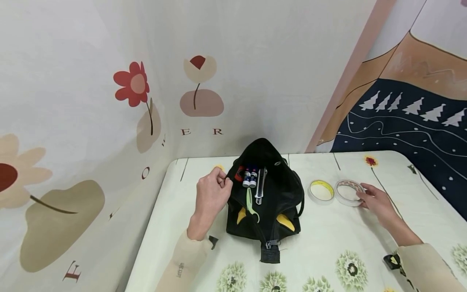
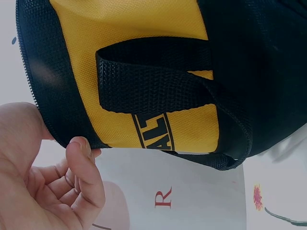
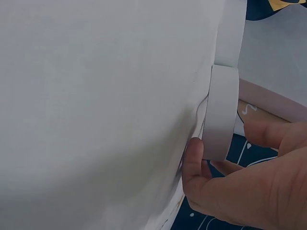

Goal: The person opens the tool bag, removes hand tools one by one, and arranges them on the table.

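Observation:
A black tool bag (image 1: 281,194) with yellow panels stands unzipped on the table. My left hand (image 1: 213,192) pinches the left edge of its mouth; in the left wrist view, thumb and fingers (image 2: 84,170) meet at the zipped rim. Inside the bag lie two blue-and-white glue sticks (image 1: 249,178), a utility knife (image 1: 260,184), a light green handled tool (image 1: 250,202) and a red-and-black item (image 1: 239,173). My right hand (image 1: 379,205) curls its fingers round the right side of a roll of tape (image 1: 341,196). The right wrist view shows this roll (image 3: 221,112) from its side.
Just left of the gripped roll lies a second tape roll (image 1: 322,198) with a yellow core. The tabletop (image 1: 175,243) has a flower-printed cover. Printed cloth walls (image 1: 262,81) rise behind and at the left. A small black-and-yellow item (image 1: 392,260) shows by the right sleeve.

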